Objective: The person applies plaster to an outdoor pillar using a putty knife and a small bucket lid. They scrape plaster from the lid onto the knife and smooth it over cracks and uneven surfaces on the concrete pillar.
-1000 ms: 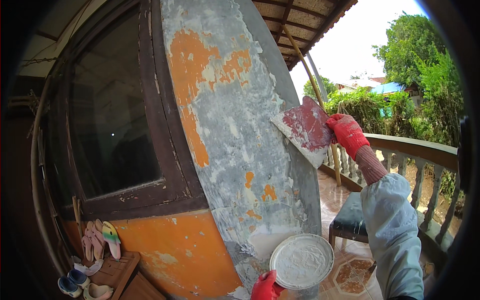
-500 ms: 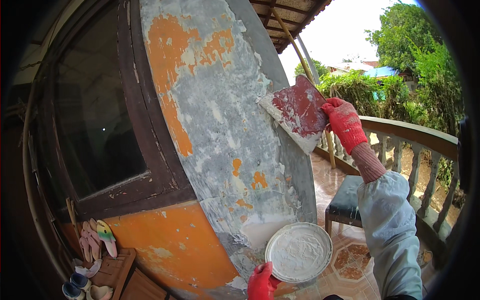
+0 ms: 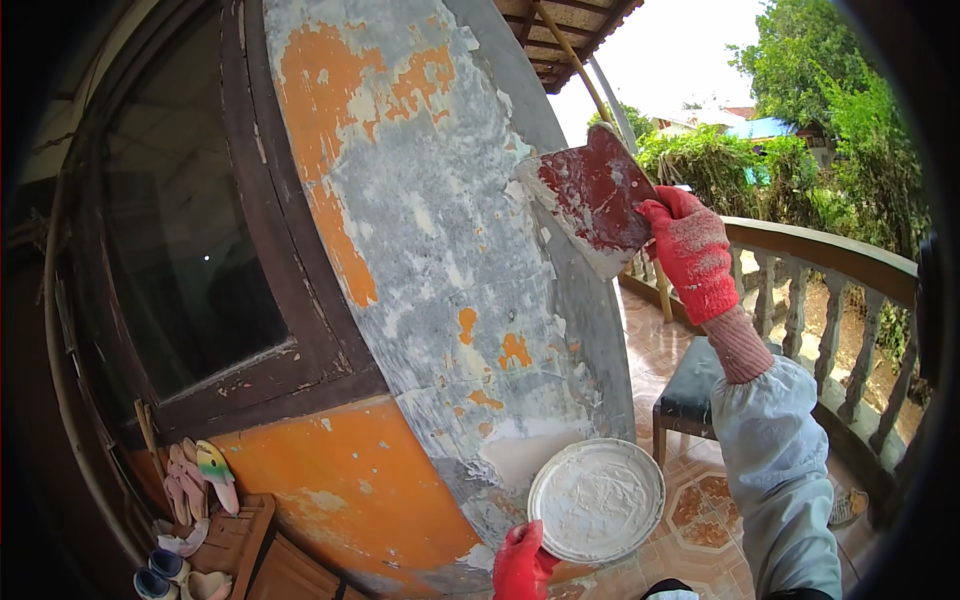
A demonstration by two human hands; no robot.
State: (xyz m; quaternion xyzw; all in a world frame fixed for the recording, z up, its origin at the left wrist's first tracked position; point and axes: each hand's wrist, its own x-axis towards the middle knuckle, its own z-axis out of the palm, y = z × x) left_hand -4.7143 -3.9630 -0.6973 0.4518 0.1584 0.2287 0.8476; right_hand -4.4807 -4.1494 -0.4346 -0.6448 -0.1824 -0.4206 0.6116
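Note:
In a red glove, my right hand (image 3: 690, 250) grips a wide dark-red putty knife (image 3: 592, 190) by its near end. White paste coats the blade's left edge, which is at the wall's right-hand part; I cannot tell if it touches. My left hand (image 3: 522, 565), gloved in red too, holds the rim of a round white lid (image 3: 597, 500) at the bottom, with white paste spread over its inside. Before me rises a grey wall (image 3: 440, 240) with patches of orange paint and white filler.
A dark-framed window (image 3: 200, 220) is at the left, above a lower orange wall (image 3: 350, 490). Shoes and sandals (image 3: 190, 480) sit by a brown wooden rack (image 3: 235, 545). On the right are a dark-topped stool (image 3: 690, 395), a curved balustrade (image 3: 820, 255) and a leaning pole (image 3: 580, 65).
The putty knife has tilted, its blade turned more edge-on to the wall, and my right hand has shifted slightly. The view has swung a little; the lid stays in my left hand.

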